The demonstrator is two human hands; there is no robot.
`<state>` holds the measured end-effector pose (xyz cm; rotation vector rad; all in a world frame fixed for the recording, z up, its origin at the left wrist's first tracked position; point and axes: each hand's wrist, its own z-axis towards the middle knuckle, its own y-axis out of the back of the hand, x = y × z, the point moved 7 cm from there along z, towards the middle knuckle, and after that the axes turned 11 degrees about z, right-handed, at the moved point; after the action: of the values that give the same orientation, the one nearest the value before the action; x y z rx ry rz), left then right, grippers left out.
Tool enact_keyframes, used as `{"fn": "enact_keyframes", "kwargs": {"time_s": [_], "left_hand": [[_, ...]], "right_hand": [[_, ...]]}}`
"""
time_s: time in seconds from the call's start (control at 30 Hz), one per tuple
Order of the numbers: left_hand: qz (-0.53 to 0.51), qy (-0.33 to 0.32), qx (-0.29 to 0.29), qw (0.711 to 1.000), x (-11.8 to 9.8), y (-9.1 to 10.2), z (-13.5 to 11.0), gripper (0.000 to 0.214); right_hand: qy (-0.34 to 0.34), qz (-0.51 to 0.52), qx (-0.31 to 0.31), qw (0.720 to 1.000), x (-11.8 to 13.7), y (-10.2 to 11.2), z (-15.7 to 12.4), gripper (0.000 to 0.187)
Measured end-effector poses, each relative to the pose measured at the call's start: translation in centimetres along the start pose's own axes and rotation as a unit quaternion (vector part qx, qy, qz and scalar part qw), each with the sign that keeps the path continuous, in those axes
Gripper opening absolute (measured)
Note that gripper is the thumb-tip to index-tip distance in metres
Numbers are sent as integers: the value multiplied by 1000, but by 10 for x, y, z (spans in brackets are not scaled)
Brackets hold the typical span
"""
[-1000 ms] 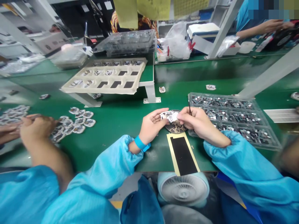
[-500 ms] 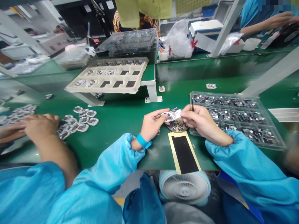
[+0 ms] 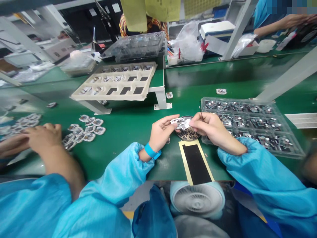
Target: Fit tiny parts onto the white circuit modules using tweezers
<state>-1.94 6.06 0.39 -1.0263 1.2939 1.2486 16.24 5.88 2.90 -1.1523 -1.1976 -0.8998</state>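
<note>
My left hand (image 3: 160, 133) grips a small white electronic part (image 3: 178, 123) between thumb and fingers. At the part's right side, the thumb and finger of my right hand (image 3: 206, 125) pinch a whitish flap on it. A thin dark tool, like tweezers (image 3: 201, 113), sticks up from the right hand. Behind and under the part is a round dish (image 3: 188, 134) of tiny dark bits, partly hidden by the hands. Nearer me, a yellow backing sheet (image 3: 182, 155) carries a black rectangle (image 3: 197, 163) and reaches the bench edge.
A clear tray (image 3: 288, 153) of small parts stands right of my hands. On a raised shelf sits a cream tray (image 3: 109, 97). White parts (image 3: 84, 132) lie in a cluster at left, near a co-worker's hands (image 3: 46, 137). A fan (image 3: 198, 200) is below the bench edge.
The white part has tipped flatter between my hands, and its right end has come slightly lower. My right fingertips have shifted a little left. The co-worker's hands have moved slightly.
</note>
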Motion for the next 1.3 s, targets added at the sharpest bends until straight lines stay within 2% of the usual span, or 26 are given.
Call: {"fn": "enact_keyframes", "kwargs": {"time_s": [0.13,0.3,0.83,1.1,1.2,1.3], "left_hand": [[-17,-14,-12,1000,-1,-1,0,34],[27,0,-29,999,4,3,0,30],[76,-8,-12,997,5,2,-1,37],[10,21,2,1000,7,2,0,35],[-10,33,1,999,7,1,0,36],[11,35,-13,999,5,1,-1,36]], "right_hand": [[4,8,-5,1000,0,0,0,26],[-4,17,-2,1000,-4,1,1,25],[-10,22,-1,1000,-3,2,1,26],[0,98,-17,995,-3,5,2,21],[-9,81,-11,997,-4,4,2,20],[-24,48,13,998,-7,0,1,20]]}}
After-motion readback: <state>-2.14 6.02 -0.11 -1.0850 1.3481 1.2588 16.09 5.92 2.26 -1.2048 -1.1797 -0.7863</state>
